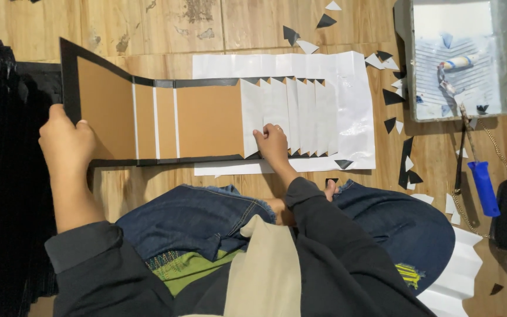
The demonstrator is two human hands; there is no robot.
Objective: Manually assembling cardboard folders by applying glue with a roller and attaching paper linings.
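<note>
Your left hand point(66, 141) grips the raised end of the brown board cover point(148, 120) on the floor, your right hand point(272, 144) presses flat on the folded white sheets point(291, 114); judged mid-gluing, next smoothing outward firmly.

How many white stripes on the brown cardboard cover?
3. All three narrow white stripes run top to bottom on the brown black-edged cardboard cover, side by side between the hands: left, middle, right. None appear hidden.

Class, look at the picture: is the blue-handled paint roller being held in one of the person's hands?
No. The blue-handled paint roller lies on the wooden floor by the paint tray, while both hands rest on the brown cardboard cover.
</note>
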